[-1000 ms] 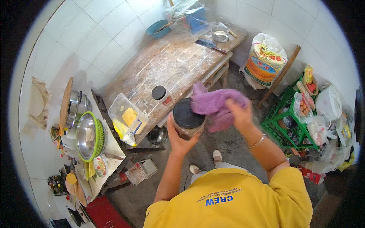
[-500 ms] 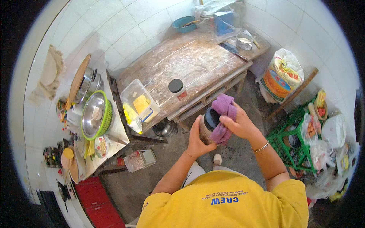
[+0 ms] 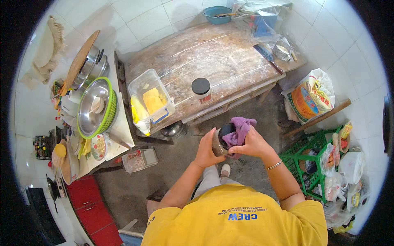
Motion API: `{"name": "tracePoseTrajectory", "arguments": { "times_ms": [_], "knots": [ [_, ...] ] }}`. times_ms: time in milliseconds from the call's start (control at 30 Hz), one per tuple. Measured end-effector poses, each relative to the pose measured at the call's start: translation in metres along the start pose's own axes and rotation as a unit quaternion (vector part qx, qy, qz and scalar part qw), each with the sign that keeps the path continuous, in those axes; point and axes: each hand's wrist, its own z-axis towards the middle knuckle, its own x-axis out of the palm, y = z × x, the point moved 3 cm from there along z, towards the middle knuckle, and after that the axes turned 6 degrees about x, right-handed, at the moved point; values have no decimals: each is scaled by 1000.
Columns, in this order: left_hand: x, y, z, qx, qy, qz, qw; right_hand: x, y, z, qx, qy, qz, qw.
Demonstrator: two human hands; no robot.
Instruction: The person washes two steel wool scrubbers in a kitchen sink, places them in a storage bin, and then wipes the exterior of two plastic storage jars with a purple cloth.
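Observation:
In front of my body, my left hand [image 3: 206,151] is wrapped around the side of a jar [image 3: 217,146] with a dark top. My right hand [image 3: 256,144] grips a bunched purple cloth [image 3: 243,128], pressing it against the right side and top of the jar. Part of the jar's top is hidden under the cloth. A second jar with a black lid [image 3: 200,85] stands upright on the wooden table [image 3: 193,53] beyond my hands.
A clear plastic box [image 3: 167,96] with yellow contents sits at the table's left end. A cleaver [image 3: 269,58] lies at the right end. To the left, a steel bowl [image 3: 88,119] rests in a green basket. A green crate [image 3: 301,164] and a sack [image 3: 310,98] stand right.
My right hand has brought the cloth further over the jar's top, covering more of it. Both hands remain on the jar and cloth, while the whole view has shifted a little.

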Motion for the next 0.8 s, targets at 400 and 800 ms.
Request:
{"name": "tracePoseTrajectory", "arguments": {
  "times_ms": [400, 800],
  "knots": [
    [27, 114, 108, -168, -73, -19, 983, -35, -46, 149, 40, -201, -81, 975],
    [7, 239, 148, -201, -82, -27, 976, -26, -125, 263, 5, -254, -233, 939]
  ]
}}
